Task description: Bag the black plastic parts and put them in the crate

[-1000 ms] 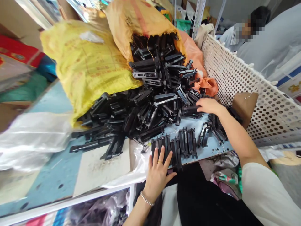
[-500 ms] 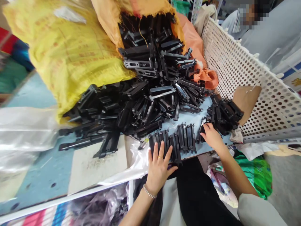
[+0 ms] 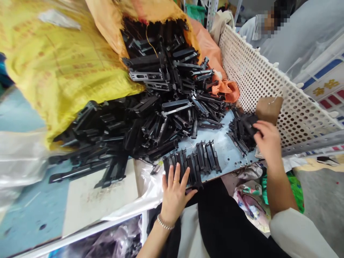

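Observation:
My left hand [image 3: 174, 195] lies with spread fingers on a row of black elongated parts [image 3: 195, 168] near the table's front edge. Two more such parts [image 3: 213, 156] stand at the row's right end, beyond my fingers. My right hand [image 3: 269, 143] is at a small heap of similar black parts [image 3: 236, 134] beside the white basket. Its thumb and fingers close on the edge of one dark part [image 3: 248, 125] on top of this heap; my fingers partly hide it.
A large pile of black parts [image 3: 172, 107] spills from an orange woven sack [image 3: 104, 21]. A yellow sack [image 3: 67, 71] lies left of it. The perforated white basket [image 3: 258, 71] borders the right side. A person [image 3: 249, 30] is beyond it. Pale cardboard [image 3: 99, 200] covers part of the blue table.
My right hand has moved right, from a part near the row to the small heap. My left hand stays on the row. The view has shifted slightly.

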`<state>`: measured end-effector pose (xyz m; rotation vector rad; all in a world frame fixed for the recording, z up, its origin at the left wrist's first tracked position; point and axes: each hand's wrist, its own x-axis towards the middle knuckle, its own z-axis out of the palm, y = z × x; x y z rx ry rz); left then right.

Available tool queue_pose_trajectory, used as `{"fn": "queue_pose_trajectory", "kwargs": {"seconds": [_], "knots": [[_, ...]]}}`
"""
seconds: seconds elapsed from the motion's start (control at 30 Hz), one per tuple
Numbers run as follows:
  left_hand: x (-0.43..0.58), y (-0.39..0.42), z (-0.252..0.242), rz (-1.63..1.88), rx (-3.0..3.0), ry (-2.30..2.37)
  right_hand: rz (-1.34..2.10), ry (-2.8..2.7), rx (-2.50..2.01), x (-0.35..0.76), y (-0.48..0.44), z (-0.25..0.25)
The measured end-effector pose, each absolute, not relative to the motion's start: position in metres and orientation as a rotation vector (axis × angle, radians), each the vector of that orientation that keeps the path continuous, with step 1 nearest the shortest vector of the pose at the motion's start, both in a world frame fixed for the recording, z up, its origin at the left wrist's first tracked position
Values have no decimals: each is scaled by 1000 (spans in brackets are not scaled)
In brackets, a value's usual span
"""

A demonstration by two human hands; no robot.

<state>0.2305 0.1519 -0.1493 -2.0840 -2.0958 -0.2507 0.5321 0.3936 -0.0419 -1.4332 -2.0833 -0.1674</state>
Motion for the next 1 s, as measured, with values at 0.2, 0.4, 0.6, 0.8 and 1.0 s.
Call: {"fn": "queue_pose_trajectory", "kwargs": {"seconds": [0.2, 0.4, 0.6, 0.8, 1.0], "knots": [[226, 149, -142, -310, -2108, -2133, 13, -2023, -1910, 583, 475, -45], [219, 140, -137, -363, -2064, -2198, -140, -1995, -1364, 537, 418, -65], [255, 155, -149, -274, -2042, -2349, 232, -2737, -864, 423, 311, -139], [278, 171, -156, -397, -2057, -2306, 196, -2774, -989, 466, 332, -171], [282, 197, -162, -590, -2015, -2232, 142, -2729, -824, 488, 331, -152]]}}
